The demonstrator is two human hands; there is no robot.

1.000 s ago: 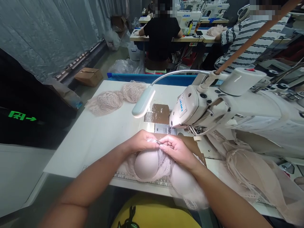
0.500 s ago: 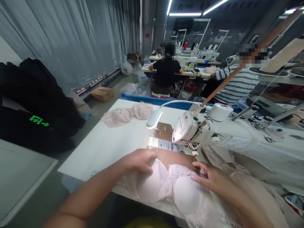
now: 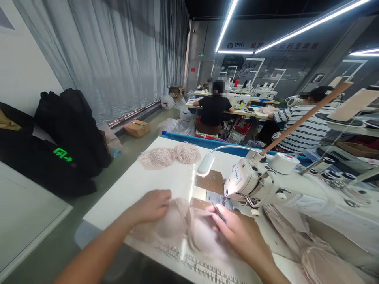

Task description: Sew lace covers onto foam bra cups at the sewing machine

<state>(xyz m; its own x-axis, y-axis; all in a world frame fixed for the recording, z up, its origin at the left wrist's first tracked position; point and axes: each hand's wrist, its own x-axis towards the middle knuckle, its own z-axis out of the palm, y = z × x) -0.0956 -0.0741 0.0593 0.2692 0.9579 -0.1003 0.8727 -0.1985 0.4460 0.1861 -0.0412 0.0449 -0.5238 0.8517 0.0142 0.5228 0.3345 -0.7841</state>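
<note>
A pale pink bra (image 3: pixel 173 223) with moulded cups and lace lies across the front of the sewing table, blurred by motion. My left hand (image 3: pixel 152 207) is closed on the outer edge of its left cup. At the upper edge of the other cup, my right hand (image 3: pixel 237 232) pinches the fabric between thumb and fingertips. A slim dark metal tool (image 3: pixel 218 214) sits within the right fingers; its exact kind is unclear. Just beyond the bra stands a white sewing machine (image 3: pixel 241 179), its needle area lit by a small lamp (image 3: pixel 206 163).
Another lace bra (image 3: pixel 161 158) lies at the table's far left. Beige fabric (image 3: pixel 322 260) is heaped right of the machine. A printed ruler (image 3: pixel 189 260) runs along the front edge. Two people sit at machines ahead; a cardboard box (image 3: pixel 136 128) is on the floor.
Both hands and the bra have shifted left across the table. My right hand has moved in toward the middle of the bra. The camera view has tilted up slightly.
</note>
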